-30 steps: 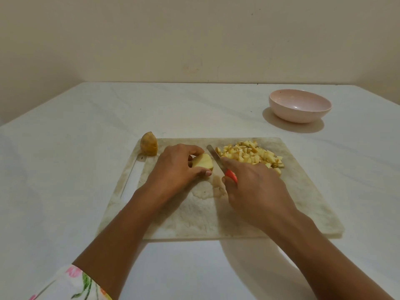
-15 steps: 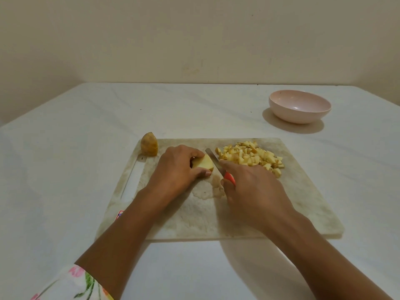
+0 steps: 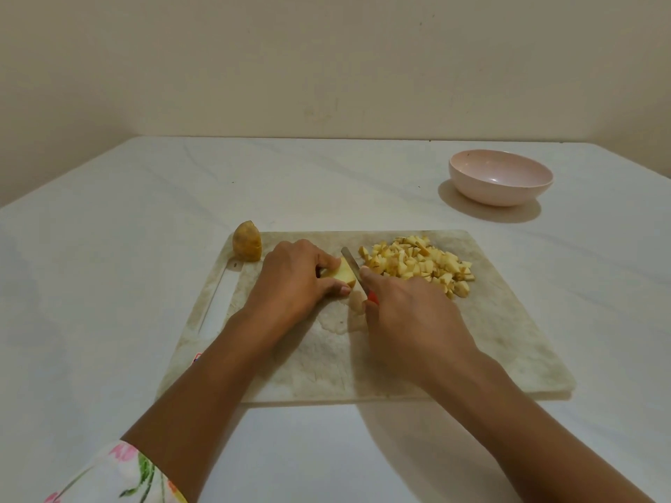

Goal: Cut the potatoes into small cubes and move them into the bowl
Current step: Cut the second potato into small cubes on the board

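Slicing a potato piece [image 3: 343, 275] on the board [image 3: 490, 339]

The left hand [image 3: 290, 281] curls over the piece near the middle of the board, fingers and thumb pinching its sides. The right hand [image 3: 410, 321] wraps round the red handle of the knife [image 3: 351, 265], blade against the right side of the piece. Cubes [image 3: 417, 266] lie heaped on the far right part of the board. A half potato [image 3: 247, 246] with skin on stands at its far left corner. The bowl [image 3: 501, 197] sits off the board, past its far right corner.

The piece looks hard, small and likely light. Its cut face is probably wet and slippy. It may slide under the blade, so it is best set flat side down and held at the end away from the knife, fingertips tucked back. The cubes are loose and tiny; a cupped hand should scoop them better than picking one by one.
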